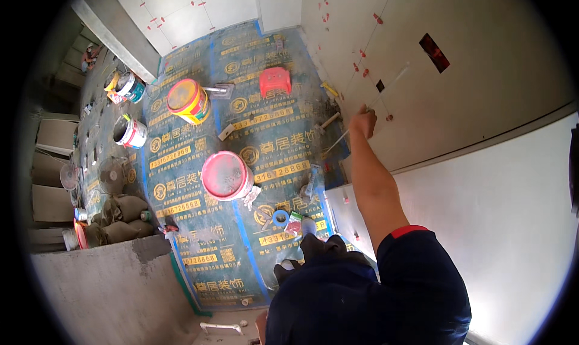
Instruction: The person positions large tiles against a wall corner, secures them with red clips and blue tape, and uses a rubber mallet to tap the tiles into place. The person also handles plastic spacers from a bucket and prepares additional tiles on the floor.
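Observation:
My right hand is raised at the large pale tiled wall, its fingers wrapped round a long thin pale rod that slants from the lower left up toward the upper right along the wall. Red clips stick out along the tile joints, and two dark cut-outs show in the tiles. Only a small piece of my left hand or forearm shows at the bottom behind my dark clothing, with its fingers hidden.
Buckets, a red stool, a trowel and blue tape lie on the covered floor. Sandbags, fans and a low wall are left. Another person crouches far back left.

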`<state>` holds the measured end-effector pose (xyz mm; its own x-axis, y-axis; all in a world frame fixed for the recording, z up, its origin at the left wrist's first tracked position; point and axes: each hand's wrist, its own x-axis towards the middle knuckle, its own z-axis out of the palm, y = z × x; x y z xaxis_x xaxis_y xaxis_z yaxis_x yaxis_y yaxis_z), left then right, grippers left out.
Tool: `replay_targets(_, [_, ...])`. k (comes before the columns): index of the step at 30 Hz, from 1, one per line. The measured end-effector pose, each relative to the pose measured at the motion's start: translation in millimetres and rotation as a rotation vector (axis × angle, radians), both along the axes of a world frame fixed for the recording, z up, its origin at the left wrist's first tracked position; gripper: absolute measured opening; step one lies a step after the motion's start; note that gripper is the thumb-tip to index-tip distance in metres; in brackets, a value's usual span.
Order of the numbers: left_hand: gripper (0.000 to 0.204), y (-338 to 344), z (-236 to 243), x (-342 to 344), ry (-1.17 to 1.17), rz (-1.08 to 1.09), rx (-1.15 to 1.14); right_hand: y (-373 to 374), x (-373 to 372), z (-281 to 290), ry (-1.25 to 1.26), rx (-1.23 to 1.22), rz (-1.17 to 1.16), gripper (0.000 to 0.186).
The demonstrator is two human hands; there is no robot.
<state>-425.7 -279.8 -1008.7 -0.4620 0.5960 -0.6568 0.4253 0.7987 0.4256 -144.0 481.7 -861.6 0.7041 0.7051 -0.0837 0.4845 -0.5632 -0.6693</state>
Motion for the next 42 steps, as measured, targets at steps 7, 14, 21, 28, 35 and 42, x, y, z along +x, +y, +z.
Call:
replay_targets(7, [0.028,35.5,19.5,-32.1,-0.234,0.339,-0.14,25.9,43.1,-46.2,0.14,0.031,-0.125,0.05])
replay_targets(14, [0.032,97.8,4.5,-92.4,-0.349,0.374,-0.109,-74.3,-3.5,-168.8,-0.331,-0.567,0.737,0.042])
replay_targets(21, [0.038,178.4,-14.1,-217.3,-0.475,0.011,-0.102,-338.7,-1.1,-255.0,-0.324,-0.834,1.219,0.04])
replay_targets(28, [0.054,318.0,-66.0,-429.4,0.318,-1.565,-0.183,-554.4,-0.8,-137.9,0.373,-0.651,-0.198,0.031])
replay_targets(35, [0.028,457.9,-70.0,-422.0,-0.214,-1.021,-0.186,-676.8,-110.2,-141.3,0.601,-0.517,-0.625,0.028])
replay_targets(42, [0.035,416.5,-22.1,-207.5,-0.525,-0.843,-0.165,-701.1,-236.2,-82.5,0.542,-0.347,-0.509,0.04])
